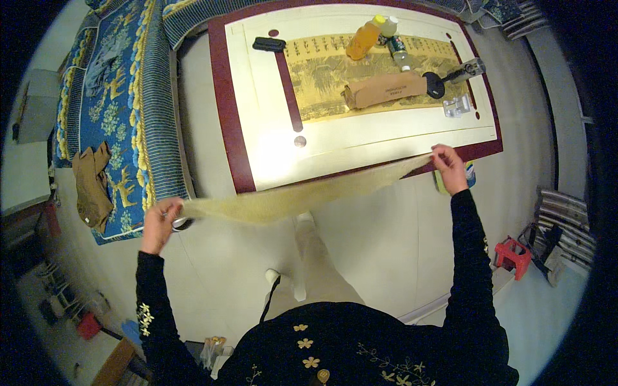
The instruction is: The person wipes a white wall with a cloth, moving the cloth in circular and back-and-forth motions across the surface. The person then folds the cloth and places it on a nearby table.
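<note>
A pale yellow cloth (289, 198) hangs stretched between my two hands, blurred along its lower edge. My left hand (161, 224) pinches one end beside the sofa corner. At the other end, my right hand (450, 166) grips a corner of it over the table's near edge. The cloth sags in the middle, in front of the white table (347, 164) with its dark red border. Part of that near border is hidden behind it.
On the table are a brown paper-wrapped package (386, 90), an orange drink bottle (363, 41), other bottles (398, 50), a black case (269, 45), a black stand base (433, 85) and a clear plastic item (456, 106). A blue patterned sofa (116, 96) stands left, a red stool (512, 257) right.
</note>
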Available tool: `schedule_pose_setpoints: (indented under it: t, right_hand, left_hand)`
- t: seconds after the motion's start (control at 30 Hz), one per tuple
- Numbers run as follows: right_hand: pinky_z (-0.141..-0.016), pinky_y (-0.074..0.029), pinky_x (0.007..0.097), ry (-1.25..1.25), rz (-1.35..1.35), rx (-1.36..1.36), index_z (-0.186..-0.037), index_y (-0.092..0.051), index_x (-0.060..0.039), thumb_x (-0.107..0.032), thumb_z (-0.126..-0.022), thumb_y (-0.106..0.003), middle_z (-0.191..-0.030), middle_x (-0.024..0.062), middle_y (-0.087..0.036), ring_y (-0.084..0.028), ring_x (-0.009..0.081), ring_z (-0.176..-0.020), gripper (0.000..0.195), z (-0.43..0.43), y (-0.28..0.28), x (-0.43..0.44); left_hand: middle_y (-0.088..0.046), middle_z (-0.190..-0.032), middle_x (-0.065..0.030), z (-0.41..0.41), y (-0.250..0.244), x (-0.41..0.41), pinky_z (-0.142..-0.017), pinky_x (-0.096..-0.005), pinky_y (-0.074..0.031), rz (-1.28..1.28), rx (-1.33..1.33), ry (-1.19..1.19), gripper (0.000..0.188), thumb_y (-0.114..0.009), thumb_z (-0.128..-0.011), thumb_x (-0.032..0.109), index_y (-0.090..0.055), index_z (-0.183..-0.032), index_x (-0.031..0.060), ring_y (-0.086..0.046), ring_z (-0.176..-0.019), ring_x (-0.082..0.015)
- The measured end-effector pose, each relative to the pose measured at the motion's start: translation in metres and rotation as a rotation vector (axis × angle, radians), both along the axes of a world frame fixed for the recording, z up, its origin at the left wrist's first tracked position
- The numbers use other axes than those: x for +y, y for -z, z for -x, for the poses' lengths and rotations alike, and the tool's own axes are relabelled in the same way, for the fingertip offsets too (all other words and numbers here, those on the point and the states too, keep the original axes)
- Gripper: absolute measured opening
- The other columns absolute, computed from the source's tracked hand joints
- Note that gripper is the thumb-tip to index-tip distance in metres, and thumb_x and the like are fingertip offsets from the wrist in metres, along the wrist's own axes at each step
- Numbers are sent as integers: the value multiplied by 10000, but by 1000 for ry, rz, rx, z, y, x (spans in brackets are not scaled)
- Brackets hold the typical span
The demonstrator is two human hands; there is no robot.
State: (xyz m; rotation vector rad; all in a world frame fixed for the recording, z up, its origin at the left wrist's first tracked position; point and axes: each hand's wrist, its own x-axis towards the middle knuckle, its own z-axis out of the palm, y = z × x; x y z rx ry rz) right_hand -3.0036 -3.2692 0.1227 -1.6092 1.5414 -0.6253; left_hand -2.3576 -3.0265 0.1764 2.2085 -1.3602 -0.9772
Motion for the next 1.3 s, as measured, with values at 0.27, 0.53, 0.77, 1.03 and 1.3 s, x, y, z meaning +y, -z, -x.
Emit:
schedule_pose_setpoints:
  t: [0.27,0.53,0.77,1.03,1.3]
  right_hand:
    - [-654,-480,221,74,136,-184,-1021,-566,-62,-85,-961,-556,-886,-17,-590,-580,70,-737,66,-22,-117,-12]
    - [-733,-482,260,-48,304,234,-997,-591,-30,-36,-887,-622,-919,56,-613,-592,155,-811,114,2,-32,54]
    - [-753,-511,365,-144,128,435,-958,-605,-35,-43,-816,-671,-919,144,-630,-631,299,-856,157,26,76,91]
    - [-758,-507,372,-105,-67,493,-933,-598,-45,-41,-792,-672,-942,146,-622,-625,310,-858,160,55,125,136]
    - [-737,-524,355,-164,-64,465,-866,-592,-46,-6,-748,-703,-887,123,-616,-635,263,-815,167,74,142,168]
  left_hand:
    - [-650,-925,-60,-9,-95,-56,-788,-258,-468,423,-143,-31,173,-574,-950,91,-653,-1075,2,-596,-853,-126]
    - [-657,-957,-92,18,-6,-5,-826,-287,-472,468,-165,-2,163,-591,-891,25,-680,-1027,35,-620,-918,-209]
    - [-658,-960,-100,53,98,49,-779,-369,-500,203,-347,161,149,-646,-836,82,-716,-962,119,-611,-919,-302]
    - [-656,-914,-76,65,103,76,-754,-390,-507,138,-407,220,91,-670,-825,114,-713,-904,119,-610,-895,-295]
    - [-676,-943,-71,72,108,108,-763,-388,-517,35,-344,259,90,-699,-787,114,-721,-875,119,-614,-911,-290]
